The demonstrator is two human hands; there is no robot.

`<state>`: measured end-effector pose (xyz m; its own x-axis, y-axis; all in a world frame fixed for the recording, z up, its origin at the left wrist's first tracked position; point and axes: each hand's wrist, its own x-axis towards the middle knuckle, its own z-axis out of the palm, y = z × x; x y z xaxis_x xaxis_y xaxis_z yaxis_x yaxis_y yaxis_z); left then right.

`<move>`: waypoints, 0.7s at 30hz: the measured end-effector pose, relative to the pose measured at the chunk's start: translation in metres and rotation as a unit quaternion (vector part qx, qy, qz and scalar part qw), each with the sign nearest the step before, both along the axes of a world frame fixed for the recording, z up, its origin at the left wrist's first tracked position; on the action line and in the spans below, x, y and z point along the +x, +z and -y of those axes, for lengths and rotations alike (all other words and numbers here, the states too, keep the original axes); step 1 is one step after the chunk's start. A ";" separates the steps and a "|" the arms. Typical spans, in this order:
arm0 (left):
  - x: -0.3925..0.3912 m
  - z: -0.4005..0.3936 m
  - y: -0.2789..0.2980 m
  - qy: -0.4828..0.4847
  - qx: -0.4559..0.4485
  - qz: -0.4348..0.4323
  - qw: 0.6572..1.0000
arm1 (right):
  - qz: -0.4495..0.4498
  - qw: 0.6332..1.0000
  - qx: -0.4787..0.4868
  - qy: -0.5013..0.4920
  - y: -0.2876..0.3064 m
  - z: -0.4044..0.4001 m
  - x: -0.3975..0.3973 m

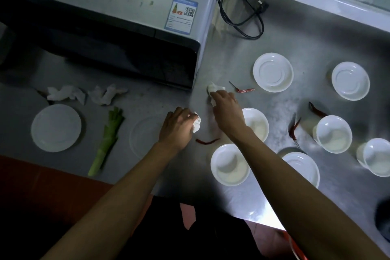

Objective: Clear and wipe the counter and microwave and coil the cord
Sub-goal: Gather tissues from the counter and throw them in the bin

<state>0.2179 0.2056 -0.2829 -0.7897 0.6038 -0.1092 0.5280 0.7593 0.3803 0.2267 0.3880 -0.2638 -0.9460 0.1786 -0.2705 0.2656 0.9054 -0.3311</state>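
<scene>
My left hand [179, 126] grips a crumpled white tissue [196, 123] just above the steel counter [232, 61]. Further back, my right hand [224, 104] closes its fingers over a second crumpled tissue [214, 88] lying by the microwave's front right corner. The microwave [118, 6] fills the upper left, its grey top strewn with food scraps. Behind its right side the black power cord [240, 17] lies in loose loops with the plug at the far end.
Two more crumpled tissues [66, 94] [106, 94] lie in front of the microwave. A green leek stalk [107, 139] and a white plate [56, 127] sit at the left. Several white bowls [230, 164] and dried red chillies [244, 90] are scattered across the right half.
</scene>
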 end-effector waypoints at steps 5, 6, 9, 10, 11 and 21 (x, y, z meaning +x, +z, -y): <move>-0.003 0.002 -0.001 0.021 0.032 0.002 0.999 | -0.001 1.000 -0.003 0.005 0.001 -0.001 0.002; -0.004 0.003 0.000 0.027 0.036 0.003 0.999 | -0.006 1.000 -0.009 0.003 0.002 -0.001 0.004; -0.005 0.004 0.007 0.045 0.048 0.010 0.998 | -0.027 0.999 -0.027 -0.003 0.005 -0.002 0.009; -0.004 0.004 0.010 0.051 0.054 0.010 0.997 | -0.034 0.999 -0.035 -0.004 0.007 -0.002 0.011; -0.004 0.004 0.013 0.058 0.061 0.011 0.996 | -0.043 0.998 -0.045 -0.006 0.008 -0.002 0.012; 0.013 0.003 0.052 0.075 0.079 -0.009 0.994 | -0.141 0.985 -0.096 -0.028 0.029 -0.005 0.053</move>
